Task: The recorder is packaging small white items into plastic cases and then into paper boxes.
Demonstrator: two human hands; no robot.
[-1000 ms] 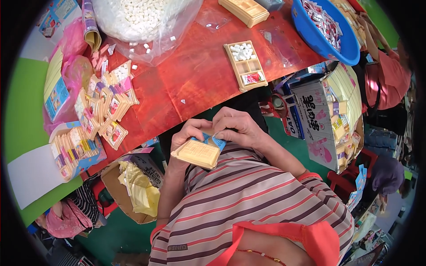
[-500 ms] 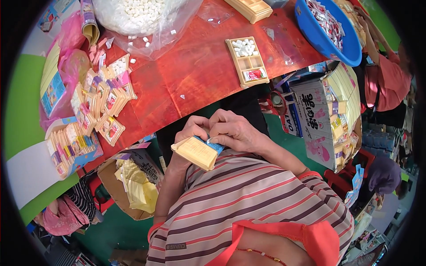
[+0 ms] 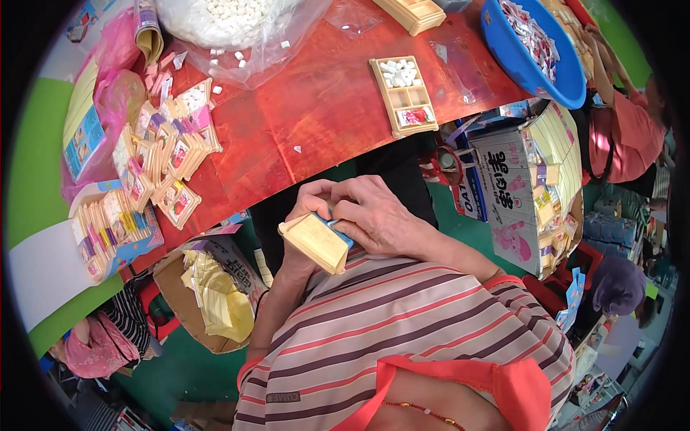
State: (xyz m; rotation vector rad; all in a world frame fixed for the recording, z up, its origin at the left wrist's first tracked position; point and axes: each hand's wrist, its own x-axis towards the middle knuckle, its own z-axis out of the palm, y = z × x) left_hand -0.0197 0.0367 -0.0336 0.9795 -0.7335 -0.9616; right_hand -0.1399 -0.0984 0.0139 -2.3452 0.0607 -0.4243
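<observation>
Close to my striped shirt, my left hand (image 3: 305,206) grips a small cream plastic tray (image 3: 316,244), tilted with its flat underside towards me. A blue piece (image 3: 342,235), perhaps a label or wrapper, lies along the tray's right edge. My right hand (image 3: 382,217) is closed over that edge, thumb and fingers pinching at the blue piece. Its fingertips are partly hidden. On the red table beyond, a compartment tray (image 3: 407,97) holds white marshmallow-like pieces and a red-and-white packet.
A heap of filled trays (image 3: 169,154) lies at the left, by a blue box (image 3: 147,248) of upright trays. A plastic bag (image 3: 277,61) of white pieces and a blue basin (image 3: 575,90) of packets stand farther back. Cartons (image 3: 507,208) flank me; other people sit nearby.
The cream tray has tilted slightly in my left hand. My right fingers have shifted a little along the blue piece. The view has moved slightly.
</observation>
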